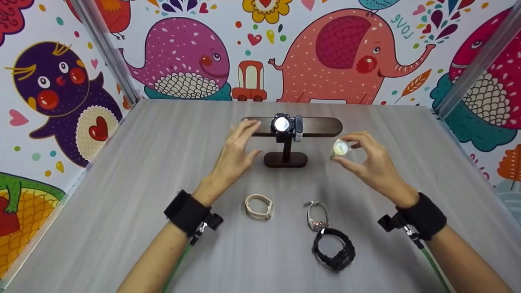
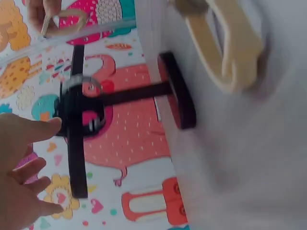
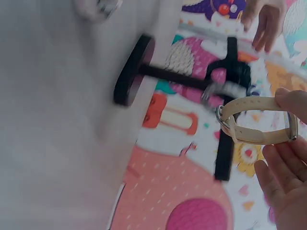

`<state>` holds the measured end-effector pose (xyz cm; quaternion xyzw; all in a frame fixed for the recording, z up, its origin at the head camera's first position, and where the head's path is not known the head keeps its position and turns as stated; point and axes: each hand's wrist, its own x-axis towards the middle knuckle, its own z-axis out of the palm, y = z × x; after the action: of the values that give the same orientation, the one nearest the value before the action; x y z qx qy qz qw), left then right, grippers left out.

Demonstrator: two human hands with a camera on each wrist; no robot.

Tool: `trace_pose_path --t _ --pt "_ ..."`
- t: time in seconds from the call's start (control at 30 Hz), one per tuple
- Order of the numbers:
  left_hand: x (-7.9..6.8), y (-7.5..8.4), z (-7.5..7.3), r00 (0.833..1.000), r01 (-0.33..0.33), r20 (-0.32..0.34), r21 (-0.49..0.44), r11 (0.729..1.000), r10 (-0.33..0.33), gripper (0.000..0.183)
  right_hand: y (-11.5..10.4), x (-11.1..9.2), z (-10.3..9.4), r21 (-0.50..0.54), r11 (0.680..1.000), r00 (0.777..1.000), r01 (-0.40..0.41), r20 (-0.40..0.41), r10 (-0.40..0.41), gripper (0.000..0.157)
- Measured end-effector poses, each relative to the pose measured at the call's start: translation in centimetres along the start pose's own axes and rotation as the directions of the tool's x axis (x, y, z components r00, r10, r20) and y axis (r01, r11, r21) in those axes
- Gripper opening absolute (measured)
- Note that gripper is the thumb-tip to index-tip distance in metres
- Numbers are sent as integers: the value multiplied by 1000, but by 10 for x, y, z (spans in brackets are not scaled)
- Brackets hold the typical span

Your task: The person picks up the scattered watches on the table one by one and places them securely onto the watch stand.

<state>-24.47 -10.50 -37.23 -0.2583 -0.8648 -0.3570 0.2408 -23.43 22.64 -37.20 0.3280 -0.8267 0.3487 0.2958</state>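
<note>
My right hand [image 1: 376, 165] pinches a wristwatch [image 1: 340, 148] with a pale round dial between thumb and fingers, just beyond the right end of the display stand. In the right wrist view its cream strap [image 3: 256, 136] is buckled into a loop. The dark brown T-shaped watch stand [image 1: 321, 127] carries a black watch [image 1: 282, 123] with a bright dial. Beside it on the bar hangs a slim band [image 1: 298, 124] with a dark face and light strap. Fingers apart and holding nothing, my left hand [image 1: 234, 152] is at the bar's left end, overlapping it in the head view.
On the grey table [image 1: 163, 134] in front of the stand lie a beige band [image 1: 269, 209], a grey-strapped watch [image 1: 320, 225] and a chunky black watch [image 1: 342, 258]. The latter two lie close together. Cartoon-printed walls [image 1: 252, 49] border the back and sides.
</note>
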Motion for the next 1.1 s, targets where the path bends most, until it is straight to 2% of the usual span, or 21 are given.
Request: trace_pose_path --t 0.1,0.2,0.33,0.47,0.67,0.9,1.1 --pt "8 -10 -7 997 65 33 33 997 -66 70 13 0 -8 -41 994 995 -102 18 103 52" --pt "15 -17 -14 989 114 90 54 992 -119 73 23 4 -15 -69 978 980 -196 35 198 51" --pt "24 -23 -19 972 149 174 51 987 -156 77 34 13 -22 -94 962 963 -258 57 264 48" --pt "30 -26 -21 955 176 238 33 984 -179 77 42 24 -24 -110 954 953 -280 90 290 48" --pt "33 -30 -19 940 211 272 11 977 -206 71 44 38 -20 -101 947 937 -305 148 318 46" --pt "35 -34 -19 948 214 250 -30 976 -200 58 45 47 -14 -99 953 935 -287 188 302 46" --pt "34 -36 -19 954 205 234 -59 977 -186 55 48 48 -10 -69 959 938 -274 200 282 44"
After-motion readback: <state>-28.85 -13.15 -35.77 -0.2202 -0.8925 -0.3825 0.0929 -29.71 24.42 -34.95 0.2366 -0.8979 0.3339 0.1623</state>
